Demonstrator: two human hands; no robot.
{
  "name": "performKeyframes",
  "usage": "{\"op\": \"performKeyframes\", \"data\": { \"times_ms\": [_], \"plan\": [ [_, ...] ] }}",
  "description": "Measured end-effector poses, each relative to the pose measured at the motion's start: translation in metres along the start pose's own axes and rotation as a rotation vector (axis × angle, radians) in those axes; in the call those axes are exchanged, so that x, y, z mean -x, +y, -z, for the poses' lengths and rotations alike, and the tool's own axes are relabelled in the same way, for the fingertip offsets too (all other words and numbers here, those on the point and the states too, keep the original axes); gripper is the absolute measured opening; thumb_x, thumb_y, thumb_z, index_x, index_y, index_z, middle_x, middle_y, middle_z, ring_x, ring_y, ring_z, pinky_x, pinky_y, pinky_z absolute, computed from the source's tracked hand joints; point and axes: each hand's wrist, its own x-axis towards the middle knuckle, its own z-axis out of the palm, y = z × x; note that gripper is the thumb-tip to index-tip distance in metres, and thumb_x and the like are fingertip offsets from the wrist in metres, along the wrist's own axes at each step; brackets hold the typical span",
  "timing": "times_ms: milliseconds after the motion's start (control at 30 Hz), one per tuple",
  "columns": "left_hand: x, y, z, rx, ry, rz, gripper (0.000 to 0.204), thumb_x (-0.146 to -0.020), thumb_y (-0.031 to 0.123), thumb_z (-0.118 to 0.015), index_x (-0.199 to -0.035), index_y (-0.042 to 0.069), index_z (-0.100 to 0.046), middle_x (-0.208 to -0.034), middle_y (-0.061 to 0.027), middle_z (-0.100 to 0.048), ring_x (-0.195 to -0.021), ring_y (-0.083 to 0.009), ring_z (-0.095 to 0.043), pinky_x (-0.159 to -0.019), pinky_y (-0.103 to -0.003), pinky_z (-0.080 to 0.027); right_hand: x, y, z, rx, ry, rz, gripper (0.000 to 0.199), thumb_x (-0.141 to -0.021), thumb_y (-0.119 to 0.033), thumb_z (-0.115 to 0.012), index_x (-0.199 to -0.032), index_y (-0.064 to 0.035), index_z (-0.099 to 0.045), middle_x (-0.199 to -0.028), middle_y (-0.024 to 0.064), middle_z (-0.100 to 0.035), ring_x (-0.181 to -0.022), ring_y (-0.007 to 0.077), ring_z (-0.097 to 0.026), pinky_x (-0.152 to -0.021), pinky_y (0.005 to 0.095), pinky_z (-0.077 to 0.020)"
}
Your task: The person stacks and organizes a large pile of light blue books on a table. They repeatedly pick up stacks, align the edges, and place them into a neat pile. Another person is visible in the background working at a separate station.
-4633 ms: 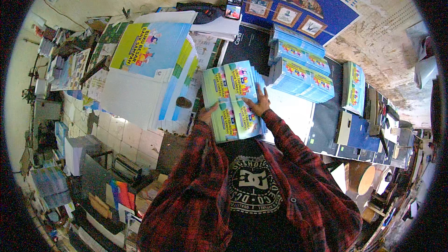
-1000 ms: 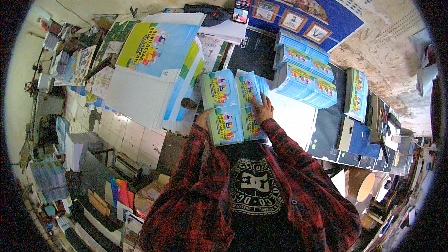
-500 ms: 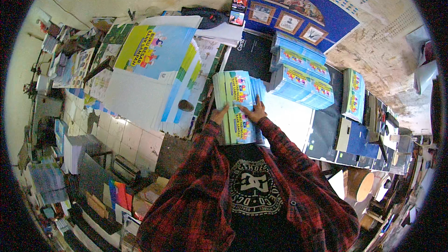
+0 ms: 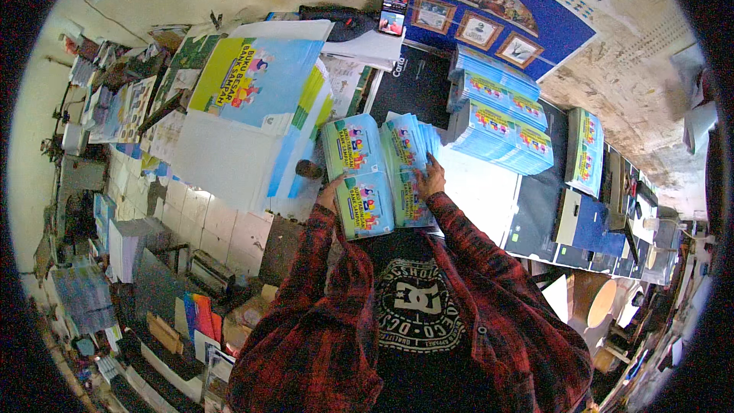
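My left hand [image 4: 330, 196] grips the left edge of a long printed booklet sheet [image 4: 361, 203], with the thumb on top. The sheet shows the same blue-and-green cover twice, in a lighter and a darker half, and looks lifted and tilted to the left. Beside it stands a stack of matching booklets [image 4: 404, 154], and a gap parts the two. Around the stack's right edge my right hand [image 4: 430, 177] is closed, fingers partly hidden. Behind the right hand, more blue sheet edges [image 4: 430, 138] fan out from the stack.
Tall stacks of the same booklets [image 4: 501, 134] stand at the back right, with a further stack [image 4: 585, 151] beyond. Large printed cover sheets [image 4: 252, 80] lie to the left, near a dark round object [image 4: 308, 168]. A phone [image 4: 394, 10] leans against the wall.
My left hand has moved left with the double-cover sheet, parting it from the stack. The right hand has shifted slightly right, staying at the stack's right edge.
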Motion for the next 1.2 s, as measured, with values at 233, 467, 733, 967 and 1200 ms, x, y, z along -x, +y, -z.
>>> {"op": "performKeyframes", "data": {
  "times_ms": [233, 467, 733, 967, 1200],
  "plan": [
    [0.019, 0.000, -0.013, -0.001, 0.050, -0.008, 0.045, -0.084, 0.021, -0.066, -0.124, 0.004, -0.052, -0.110, -0.0103, -0.063, -0.096, -0.0225, -0.063, -0.084, -0.036, -0.052, 0.006, -0.029, 0.005, 0.310, -0.096, 0.124, 0.052, -0.078, -0.033, -0.069, -0.128, -0.0299, -0.055, -0.153, 0.0094, -0.015, -0.134, 0.0372, -0.024, -0.100, 0.0590, -0.0281],
    [-0.039, -0.034, -0.003, -0.273, 0.089, -0.003, 0.051, -0.077, 0.021, -0.075, -0.121, 0.003, -0.056, -0.113, -0.0085, -0.062, -0.103, -0.0203, -0.060, -0.088, -0.035, -0.049, -0.006, -0.042, 0.009, -0.028, -0.303, -0.233, 0.091, -0.071, -0.077, -0.052, -0.130, -0.0067, -0.053, -0.155, 0.0063, -0.009, -0.142, 0.0332, -0.004, -0.104, 0.0646, -0.0075],
    [-0.053, -0.047, -0.007, -0.727, 0.203, -0.342, 0.063, -0.081, 0.051, -0.064, -0.120, 0.003, -0.056, -0.118, -0.0133, -0.060, -0.109, -0.0263, -0.056, -0.094, -0.036, -0.043, 0.000, -0.069, 0.032, 0.004, -0.302, -0.205, 0.109, -0.060, -0.079, -0.061, -0.138, -0.0070, -0.035, -0.142, 0.0108, -0.032, -0.141, 0.0353, -0.007, -0.105, 0.0642, -0.0050],
    [-0.038, -0.030, 0.023, -0.244, 0.074, -0.082, 0.052, -0.079, 0.032, -0.072, -0.120, 0.002, -0.057, -0.115, -0.0111, -0.062, -0.103, -0.0224, -0.060, -0.089, -0.034, -0.049, -0.001, -0.062, 0.019, -0.017, -0.224, -0.205, 0.119, -0.064, -0.076, -0.062, -0.147, -0.0076, -0.012, -0.118, 0.0115, -0.062, -0.140, 0.0356, -0.012, -0.104, 0.0623, -0.0053],
    [0.000, -0.006, -0.025, -0.339, 0.148, -0.144, 0.044, -0.077, 0.022, -0.076, -0.113, 0.001, -0.061, -0.108, -0.0102, -0.065, -0.096, -0.0202, -0.063, -0.082, -0.036, -0.052, 0.005, -0.101, 0.042, -0.038, -0.272, -0.205, 0.106, -0.061, -0.084, -0.052, -0.127, -0.0021, -0.053, -0.151, 0.0236, -0.010, -0.141, 0.0376, -0.001, -0.103, 0.0684, -0.0033]
  ]
}}
